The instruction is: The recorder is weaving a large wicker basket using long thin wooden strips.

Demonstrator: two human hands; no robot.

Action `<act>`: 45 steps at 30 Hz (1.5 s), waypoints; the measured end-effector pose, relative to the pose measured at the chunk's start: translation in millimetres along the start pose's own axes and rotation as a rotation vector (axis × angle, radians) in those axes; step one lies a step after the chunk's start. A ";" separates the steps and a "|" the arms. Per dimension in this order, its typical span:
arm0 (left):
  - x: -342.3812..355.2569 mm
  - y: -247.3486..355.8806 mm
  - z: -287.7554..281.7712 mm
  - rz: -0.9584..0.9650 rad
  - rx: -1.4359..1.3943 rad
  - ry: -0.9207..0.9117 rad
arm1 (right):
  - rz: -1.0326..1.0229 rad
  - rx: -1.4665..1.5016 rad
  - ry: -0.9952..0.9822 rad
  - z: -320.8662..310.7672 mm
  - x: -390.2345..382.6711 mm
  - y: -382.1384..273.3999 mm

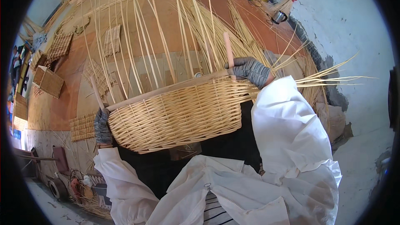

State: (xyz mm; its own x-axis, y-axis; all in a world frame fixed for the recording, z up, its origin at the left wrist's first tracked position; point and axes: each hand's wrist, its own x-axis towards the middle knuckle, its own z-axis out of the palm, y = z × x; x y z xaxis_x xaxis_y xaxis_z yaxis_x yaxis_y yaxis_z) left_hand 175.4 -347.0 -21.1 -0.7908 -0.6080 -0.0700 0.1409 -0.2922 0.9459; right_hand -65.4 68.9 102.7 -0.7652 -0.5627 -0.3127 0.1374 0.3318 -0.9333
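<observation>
In front of me is a half-woven wicker panel (179, 116) of pale canes, tilted and bowed. A long wooden bar (166, 90) runs along its far edge, with a wooden peg (228, 50) standing near the right end and another peg (97, 93) near the left. Long upright canes (143, 37) rise beyond the bar. My left hand (102, 127), in a grey striped glove, grips the panel's left end below the peg; its fingertips are partly hidden. At the right end my gloved right hand (251, 71) is closed around the panel's corner beside the peg. Loose cane ends (325, 77) stick out past it.
Long cane bundles (246, 33) lie on the floor ahead and to the right. A metal kettle (279, 17) stands by the right wall. Several woven pieces, including a small basket (48, 81), are at the left. A dark wheel (57, 188) sits at lower left.
</observation>
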 end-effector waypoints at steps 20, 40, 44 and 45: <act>11.2 -0.5 -12.8 0.010 0.178 0.036 | -0.051 -0.187 0.077 10.4 10.3 1.5; 18.0 -7.0 -11.3 -0.122 0.198 0.083 | -0.117 -0.581 0.121 3.6 12.2 4.1; 18.2 6.1 -3.7 -0.013 0.360 0.076 | -0.226 -0.375 0.122 4.0 0.7 10.9; 19.5 7.8 -2.6 -0.012 0.371 0.102 | -0.197 -0.430 0.130 2.8 1.3 13.5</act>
State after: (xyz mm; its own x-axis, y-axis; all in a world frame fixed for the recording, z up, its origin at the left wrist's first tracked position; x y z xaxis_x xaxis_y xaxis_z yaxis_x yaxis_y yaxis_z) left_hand 162.6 -363.0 -15.9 -0.7254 -0.6817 -0.0953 -0.1083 -0.0237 0.9938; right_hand -62.7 70.5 89.2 -0.8267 -0.5559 -0.0869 -0.2690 0.5262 -0.8067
